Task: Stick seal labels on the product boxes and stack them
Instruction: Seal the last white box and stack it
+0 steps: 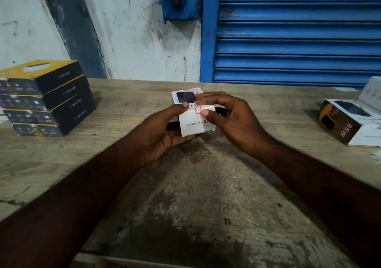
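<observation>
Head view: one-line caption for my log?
Left hand and right hand grip a white box, right thumb at the red-edged seal label on its edge; four dark boxes stacked left.

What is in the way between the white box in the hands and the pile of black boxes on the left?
Nothing that shows. The left hand and the right hand hold the white box, and only bare table lies between it and the pile of black boxes.

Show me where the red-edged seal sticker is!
Head view, centre: the red-edged seal sticker is on the white cardboard box in the left hand, beside the right hand's thumb.
</observation>
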### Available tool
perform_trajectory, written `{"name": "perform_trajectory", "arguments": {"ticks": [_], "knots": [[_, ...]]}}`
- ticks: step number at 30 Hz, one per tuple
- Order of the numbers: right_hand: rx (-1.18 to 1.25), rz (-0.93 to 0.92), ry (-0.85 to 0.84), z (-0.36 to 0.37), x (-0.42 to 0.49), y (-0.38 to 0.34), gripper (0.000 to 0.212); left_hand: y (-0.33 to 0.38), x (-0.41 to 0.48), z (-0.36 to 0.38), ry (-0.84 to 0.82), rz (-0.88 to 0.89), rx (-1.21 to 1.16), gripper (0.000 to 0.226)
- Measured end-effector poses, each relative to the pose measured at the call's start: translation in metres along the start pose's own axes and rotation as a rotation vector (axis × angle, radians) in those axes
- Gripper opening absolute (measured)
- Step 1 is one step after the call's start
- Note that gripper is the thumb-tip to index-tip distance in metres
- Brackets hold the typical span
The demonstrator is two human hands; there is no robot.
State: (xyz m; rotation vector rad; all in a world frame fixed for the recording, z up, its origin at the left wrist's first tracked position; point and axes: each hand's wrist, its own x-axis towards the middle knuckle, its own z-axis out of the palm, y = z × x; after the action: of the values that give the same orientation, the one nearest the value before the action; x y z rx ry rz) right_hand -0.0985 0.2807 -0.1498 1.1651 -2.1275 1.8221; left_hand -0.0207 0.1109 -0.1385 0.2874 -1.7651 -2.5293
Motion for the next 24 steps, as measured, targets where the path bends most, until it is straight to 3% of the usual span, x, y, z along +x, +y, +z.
{"name": "perform_trajectory", "arguments": {"ticks": [10,24], "knots": [[-0.017,-0.024,0.046,-0.0011,-0.0013,0.0053,0.015,-0.0006,-0.0010,0.0007,-0.019,0.005,0.033,0.016],[0.207,-0.011,0.017,0.0018,0.0000,0.0036,0.017,0.0027,-0.0037,-0.0008,-0.105,0.029,0.089,0.043]]}}
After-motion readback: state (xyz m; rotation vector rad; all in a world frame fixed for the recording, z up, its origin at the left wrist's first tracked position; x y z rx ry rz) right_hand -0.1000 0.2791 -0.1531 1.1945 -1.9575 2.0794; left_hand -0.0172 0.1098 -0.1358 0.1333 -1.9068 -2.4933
